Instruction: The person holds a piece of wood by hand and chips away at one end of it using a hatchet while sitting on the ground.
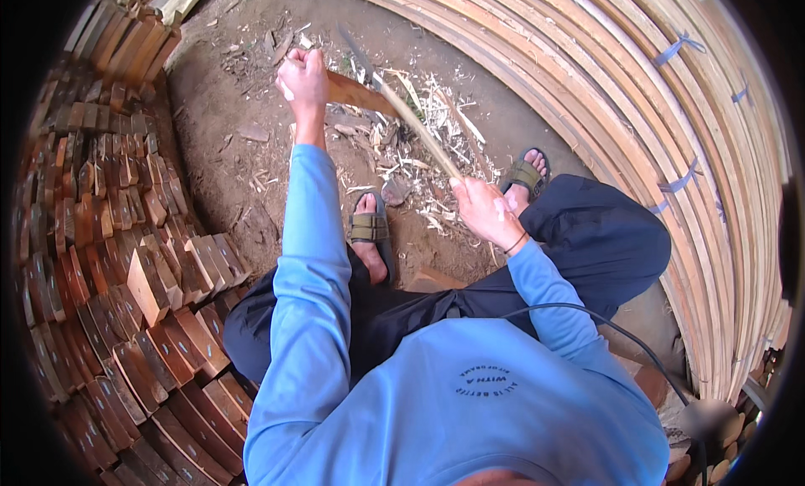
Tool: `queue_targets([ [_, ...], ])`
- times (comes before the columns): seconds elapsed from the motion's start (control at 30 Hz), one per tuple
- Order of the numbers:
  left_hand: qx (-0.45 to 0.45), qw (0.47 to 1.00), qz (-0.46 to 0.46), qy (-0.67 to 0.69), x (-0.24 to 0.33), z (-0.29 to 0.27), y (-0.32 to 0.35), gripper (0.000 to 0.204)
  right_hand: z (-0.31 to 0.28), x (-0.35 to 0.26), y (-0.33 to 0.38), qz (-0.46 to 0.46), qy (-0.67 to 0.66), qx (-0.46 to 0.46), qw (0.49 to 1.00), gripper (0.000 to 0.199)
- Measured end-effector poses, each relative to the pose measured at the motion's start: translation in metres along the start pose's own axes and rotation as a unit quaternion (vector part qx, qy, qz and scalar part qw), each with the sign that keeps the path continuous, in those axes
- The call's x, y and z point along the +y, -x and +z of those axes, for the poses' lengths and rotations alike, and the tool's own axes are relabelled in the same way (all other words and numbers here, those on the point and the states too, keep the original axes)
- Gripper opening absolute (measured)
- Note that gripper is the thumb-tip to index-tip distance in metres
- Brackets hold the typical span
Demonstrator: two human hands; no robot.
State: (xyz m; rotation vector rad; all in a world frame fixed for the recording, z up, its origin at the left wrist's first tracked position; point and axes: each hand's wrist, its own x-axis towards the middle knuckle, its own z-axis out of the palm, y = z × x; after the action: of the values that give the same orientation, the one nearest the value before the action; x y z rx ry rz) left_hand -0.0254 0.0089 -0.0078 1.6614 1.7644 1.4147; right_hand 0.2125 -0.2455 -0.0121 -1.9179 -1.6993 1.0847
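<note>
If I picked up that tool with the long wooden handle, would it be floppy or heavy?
The tool would probably feel stiff, since its handle looks straight. It may be heavier toward the far end, where a grey, metal-looking blade sits. Lifted only by the near end, where the right hand grips it, it might tip blade-down.
</note>
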Motion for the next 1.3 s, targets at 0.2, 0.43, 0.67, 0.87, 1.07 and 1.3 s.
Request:
queue_targets([
  [0.2, 0.004, 1.0, 0.001, -0.001, 0.006, 0.003, -0.004, 0.03, -0.024, -0.039, 0.0, 0.002, -0.093, 0.11, 0.989, 0.039],
  [0.43, 0.001, 0.999, 0.001, 0.033, 0.01, 0.007, -0.011, 0.028, 0.011, 0.008, 0.002, 0.031, 0.02, -0.059, 0.998, 0.045],
  [0.67, 0.003, 1.0, -0.002, 0.014, 0.008, 0.007, -0.003, 0.027, -0.02, -0.003, 0.007, 0.234, -0.53, -0.236, 0.78, 0.033],
  [0.87, 0.004, 1.0, -0.006, 0.025, 0.005, 0.008, -0.007, 0.029, -0.016, -0.017, -0.001, -0.05, -0.071, 0.086, 0.993, 0.036],
  [1.07, 0.007, 1.0, -0.013, -0.001, 0.001, 0.004, -0.005, 0.029, 0.027, 0.039, -0.006, 0.052, -0.064, -0.078, 0.994, 0.035],
  [1.3, 0.0, 1.0, -0.01, 0.02, 0.002, 0.0, -0.007, 0.029, -0.035, -0.008, -0.005, 0.191, -0.657, -0.257, 0.682, 0.039],
])
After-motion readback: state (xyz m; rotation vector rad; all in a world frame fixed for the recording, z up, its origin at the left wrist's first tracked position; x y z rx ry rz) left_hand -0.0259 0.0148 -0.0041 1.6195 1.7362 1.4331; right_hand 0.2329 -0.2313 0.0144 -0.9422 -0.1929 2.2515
